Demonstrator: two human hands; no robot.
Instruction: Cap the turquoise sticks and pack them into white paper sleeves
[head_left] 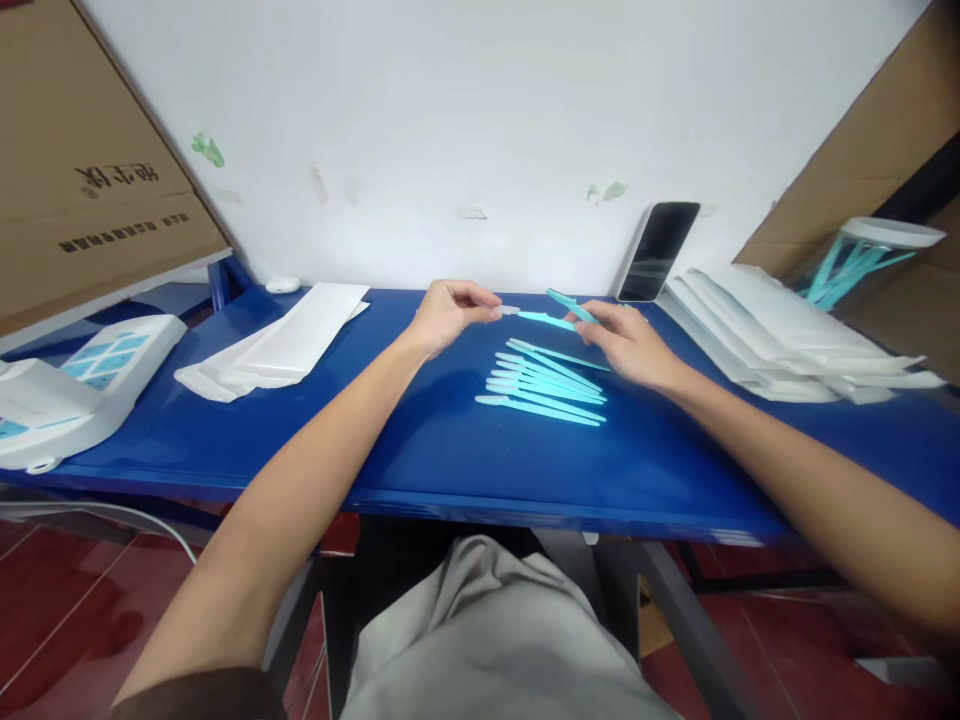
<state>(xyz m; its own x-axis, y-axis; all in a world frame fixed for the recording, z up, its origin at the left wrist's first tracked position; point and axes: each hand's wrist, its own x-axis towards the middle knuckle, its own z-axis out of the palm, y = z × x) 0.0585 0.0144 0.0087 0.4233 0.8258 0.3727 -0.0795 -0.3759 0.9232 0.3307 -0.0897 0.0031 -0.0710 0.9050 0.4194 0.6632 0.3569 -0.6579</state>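
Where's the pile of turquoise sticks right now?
In the head view, the pile lies just right of centre on the blue table, between the left hand and right hand but closer to the front edge.

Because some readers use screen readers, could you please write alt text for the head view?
A person's left hand pinches a small pale piece beside the tip of one of two turquoise sticks held in the right hand. Nearer the viewer, more sticks lie grouped on a blue table, with white packets to either side.
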